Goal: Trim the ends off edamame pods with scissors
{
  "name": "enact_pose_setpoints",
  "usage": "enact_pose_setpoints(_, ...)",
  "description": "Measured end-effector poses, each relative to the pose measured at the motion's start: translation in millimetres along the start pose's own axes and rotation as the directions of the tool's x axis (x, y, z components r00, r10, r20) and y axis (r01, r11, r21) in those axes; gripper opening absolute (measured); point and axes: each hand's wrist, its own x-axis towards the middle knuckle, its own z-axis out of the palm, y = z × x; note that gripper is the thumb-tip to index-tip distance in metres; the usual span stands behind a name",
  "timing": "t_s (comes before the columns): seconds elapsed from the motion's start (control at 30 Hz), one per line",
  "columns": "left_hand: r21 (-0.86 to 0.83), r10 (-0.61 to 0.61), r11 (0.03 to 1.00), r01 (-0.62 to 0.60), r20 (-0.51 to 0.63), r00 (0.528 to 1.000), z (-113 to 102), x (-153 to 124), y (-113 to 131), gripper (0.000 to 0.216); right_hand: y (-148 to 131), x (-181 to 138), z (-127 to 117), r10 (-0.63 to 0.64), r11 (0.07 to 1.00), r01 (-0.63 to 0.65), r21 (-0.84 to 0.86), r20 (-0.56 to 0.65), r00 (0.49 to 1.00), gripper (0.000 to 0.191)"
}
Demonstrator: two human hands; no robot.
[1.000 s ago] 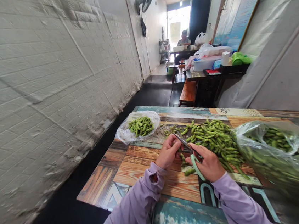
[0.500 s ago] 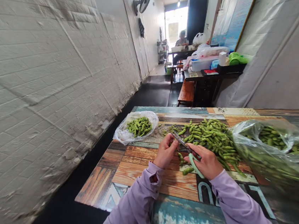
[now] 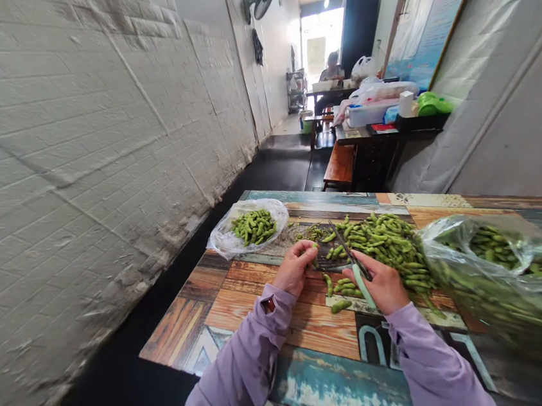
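My left hand (image 3: 294, 269) is closed, pinching a green edamame pod (image 3: 315, 257) that shows only in part past the fingertips. My right hand (image 3: 381, 285) grips scissors (image 3: 359, 275) with pale green handles; their dark blades point up and left, apart from the left hand. Just beyond the scissors lies a large heap of edamame pods (image 3: 388, 241). A few loose pods (image 3: 341, 306) rest on the table between my hands. Trimmed bits (image 3: 315, 232) are scattered past my left fingers.
An open plastic bag (image 3: 216, 239) at the left holds a small pile of pods (image 3: 253, 227). To the right stands a big clear bag (image 3: 495, 285) full of pods. Beyond the patchwork table (image 3: 281, 333) are a bench (image 3: 340, 165), a laden table and a seated person (image 3: 332, 70).
The scissors have drawn away from my left hand, and their blades have swung further upright. My left hand has turned slightly, bringing the pinched pod into view.
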Motion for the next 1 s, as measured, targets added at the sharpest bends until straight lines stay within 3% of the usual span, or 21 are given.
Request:
enact_pose_setpoints(0.23,-0.105,-0.020,0.994,0.026,0.054,0.998,1,0,2,0.039,-7,-3,1,-0.064,0.998,0.064,-0.025,0.016,0.998,0.046)
enact_pose_setpoints(0.7,-0.046,0.060,0.997,-0.058,0.041,0.997,3,-2,5,0.038,-11,-5,1,-0.152,0.984,0.163,-0.077,0.133,0.979,0.049)
enact_pose_setpoints(1.0,-0.023,0.054,0.998,-0.053,0.061,0.997,3,-4,5,0.038,-10,-4,-1,-0.189,0.973,0.203,-0.105,0.133,0.973,0.049)
